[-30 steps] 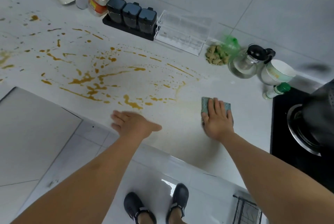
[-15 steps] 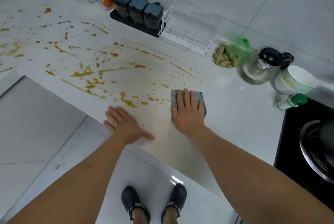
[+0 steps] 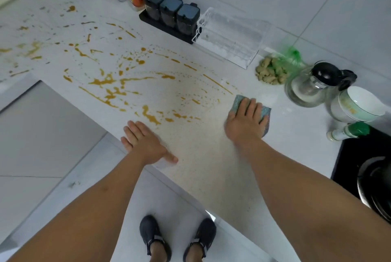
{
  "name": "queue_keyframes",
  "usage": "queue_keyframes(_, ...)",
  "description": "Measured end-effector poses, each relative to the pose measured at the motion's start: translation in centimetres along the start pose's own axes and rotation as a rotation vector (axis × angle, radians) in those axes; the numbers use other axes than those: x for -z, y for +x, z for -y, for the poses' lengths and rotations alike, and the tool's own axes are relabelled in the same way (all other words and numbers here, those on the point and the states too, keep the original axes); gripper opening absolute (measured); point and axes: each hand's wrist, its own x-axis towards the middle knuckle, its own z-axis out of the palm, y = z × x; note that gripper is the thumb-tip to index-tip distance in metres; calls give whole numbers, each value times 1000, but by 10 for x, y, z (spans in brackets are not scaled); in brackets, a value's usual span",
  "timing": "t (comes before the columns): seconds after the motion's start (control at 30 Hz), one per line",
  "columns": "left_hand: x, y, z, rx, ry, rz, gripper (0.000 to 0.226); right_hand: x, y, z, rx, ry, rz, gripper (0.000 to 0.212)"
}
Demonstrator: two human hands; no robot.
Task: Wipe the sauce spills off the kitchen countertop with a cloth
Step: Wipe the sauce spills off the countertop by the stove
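Right hand (image 3: 243,123) pressed flat, fingers straight, on folded teal cloth (image 3: 265,114) at right edge of orange-brown sauce spills (image 3: 110,84) on white speckled countertop (image 3: 211,166); left hand (image 3: 146,144) spread flat on near counter edge, grasping nothing. Just beyond cloth: glass jug with black lid (image 3: 311,86), white bowl (image 3: 357,105), small green-capped bottle (image 3: 349,132), pale ginger pieces (image 3: 269,71). Along back wall: clear plastic box (image 3: 230,37), three dark lidded condiment jars on black tray (image 3: 171,15).

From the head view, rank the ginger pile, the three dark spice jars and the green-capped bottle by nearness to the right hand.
1. Ginger pile, beyond the right hand.
2. Green-capped bottle, to its right by the stove.
3. Dark spice jars, far back left by the wall.
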Motion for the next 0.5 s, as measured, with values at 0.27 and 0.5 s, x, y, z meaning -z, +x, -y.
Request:
queue_keyframes(0.27,0,-4,-1,16,0,-14,185,-32,-69,40,541,-135,-22,69)
queue_keyframes(0.5,3,-4,-1,16,-7,18,184,5,0,-33,147,-91,-31,71)
